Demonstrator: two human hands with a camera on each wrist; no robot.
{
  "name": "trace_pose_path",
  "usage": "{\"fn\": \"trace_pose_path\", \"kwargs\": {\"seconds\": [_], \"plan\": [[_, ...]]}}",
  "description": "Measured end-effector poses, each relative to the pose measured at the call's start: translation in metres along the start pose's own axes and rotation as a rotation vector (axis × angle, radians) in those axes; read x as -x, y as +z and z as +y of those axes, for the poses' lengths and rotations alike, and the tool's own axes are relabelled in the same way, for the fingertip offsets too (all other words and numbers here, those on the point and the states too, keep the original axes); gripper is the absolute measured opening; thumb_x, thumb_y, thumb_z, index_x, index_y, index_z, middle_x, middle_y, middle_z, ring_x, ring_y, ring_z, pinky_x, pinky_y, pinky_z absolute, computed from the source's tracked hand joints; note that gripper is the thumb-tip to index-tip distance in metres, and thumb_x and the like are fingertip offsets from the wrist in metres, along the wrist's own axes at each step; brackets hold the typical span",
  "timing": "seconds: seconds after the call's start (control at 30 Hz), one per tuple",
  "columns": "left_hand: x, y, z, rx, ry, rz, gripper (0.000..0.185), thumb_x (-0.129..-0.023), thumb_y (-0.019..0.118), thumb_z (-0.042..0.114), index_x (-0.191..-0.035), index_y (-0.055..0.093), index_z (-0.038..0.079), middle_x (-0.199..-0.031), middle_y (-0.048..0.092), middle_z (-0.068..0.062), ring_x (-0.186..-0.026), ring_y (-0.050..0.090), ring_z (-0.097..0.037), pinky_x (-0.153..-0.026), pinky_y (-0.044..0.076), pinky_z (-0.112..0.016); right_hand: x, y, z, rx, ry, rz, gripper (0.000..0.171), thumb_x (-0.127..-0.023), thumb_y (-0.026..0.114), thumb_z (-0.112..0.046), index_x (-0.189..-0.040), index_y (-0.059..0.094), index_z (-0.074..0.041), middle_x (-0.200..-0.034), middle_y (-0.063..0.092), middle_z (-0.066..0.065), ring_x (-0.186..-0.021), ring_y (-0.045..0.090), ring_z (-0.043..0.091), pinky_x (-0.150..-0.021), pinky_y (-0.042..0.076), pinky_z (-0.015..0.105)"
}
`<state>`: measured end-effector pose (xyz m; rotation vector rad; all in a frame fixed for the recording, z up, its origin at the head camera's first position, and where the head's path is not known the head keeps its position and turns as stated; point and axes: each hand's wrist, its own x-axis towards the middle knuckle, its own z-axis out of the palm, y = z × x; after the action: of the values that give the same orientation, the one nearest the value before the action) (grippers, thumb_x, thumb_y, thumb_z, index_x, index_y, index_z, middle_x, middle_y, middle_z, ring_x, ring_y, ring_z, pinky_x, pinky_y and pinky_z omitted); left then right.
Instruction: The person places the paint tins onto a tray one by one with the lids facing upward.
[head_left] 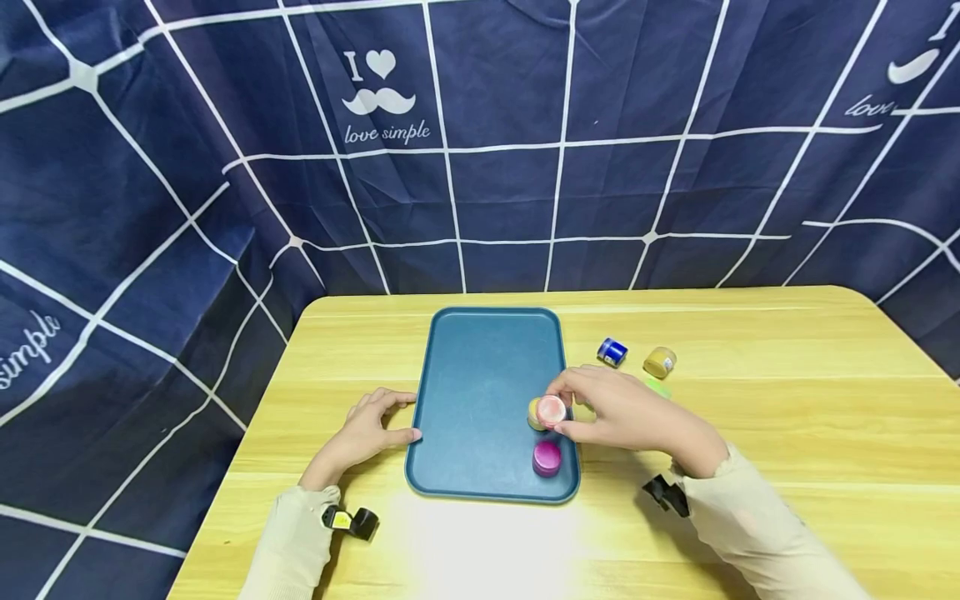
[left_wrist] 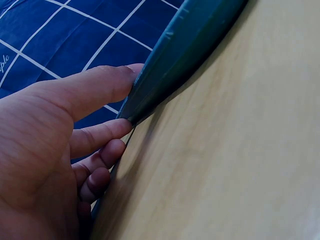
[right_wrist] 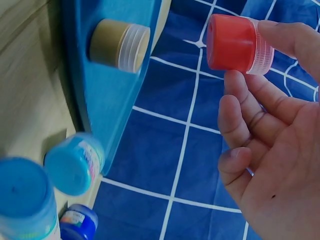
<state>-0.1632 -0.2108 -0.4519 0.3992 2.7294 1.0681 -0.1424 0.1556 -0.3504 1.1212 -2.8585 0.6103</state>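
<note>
Red jar (right_wrist: 235, 43) pinched by right fingers (right_wrist: 287, 37) (two jars (head_left: 547, 457) on tray (head_left: 480, 375)).

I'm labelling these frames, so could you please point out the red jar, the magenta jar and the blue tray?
red jar (right_wrist: 232, 42): right wrist view, on its red side wall.
magenta jar (head_left: 547, 455): head view, on its lid.
blue tray (head_left: 480, 375): head view, on its bare floor.
</note>
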Motion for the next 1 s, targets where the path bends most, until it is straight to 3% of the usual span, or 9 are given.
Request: {"fn": "trace_pose_path", "kwargs": {"seconds": [0.37,0.67,1.0], "plan": [[0.000,0.000,0.000,-0.001,0.001,0.004,0.059,-0.079,0.078,0.039,-0.129,0.060,0.015,-0.113,0.058,-0.002,-0.101,0.043,-0.022,-0.090,0.030,-0.040,-0.013,0.009,-0.007,-0.063,0.001,-0.065,0.023,-0.085,0.069,-0.029,-0.104,0.064,-0.017,-0.091,0.060,-0.009,-0.084,0.057,0.012,-0.074,0.047,0.026],[-0.001,0.000,0.001,0.000,-0.001,0.002,0.059,-0.079,0.078,0.039,-0.130,0.060,0.016,-0.112,0.057,-0.002,-0.099,0.042,-0.021,-0.089,0.030,-0.039,-0.023,0.021,-0.012,-0.083,0.024,-0.119,0.026,-0.085,0.067,-0.033,-0.107,0.063,-0.021,-0.091,0.058,-0.011,-0.084,0.054,0.008,-0.074,0.046,0.026],[0.000,0.000,0.001,0.001,0.002,-0.005,0.059,-0.079,0.078,0.039,-0.130,0.060,0.015,-0.108,0.056,-0.002,-0.096,0.040,-0.020,-0.087,0.029,-0.037,-0.030,0.031,-0.015,-0.069,0.060,-0.164,0.023,-0.082,0.068,-0.028,-0.104,0.064,-0.022,-0.080,0.057,-0.004,-0.075,0.046,0.006,-0.066,0.039,0.022]]}}
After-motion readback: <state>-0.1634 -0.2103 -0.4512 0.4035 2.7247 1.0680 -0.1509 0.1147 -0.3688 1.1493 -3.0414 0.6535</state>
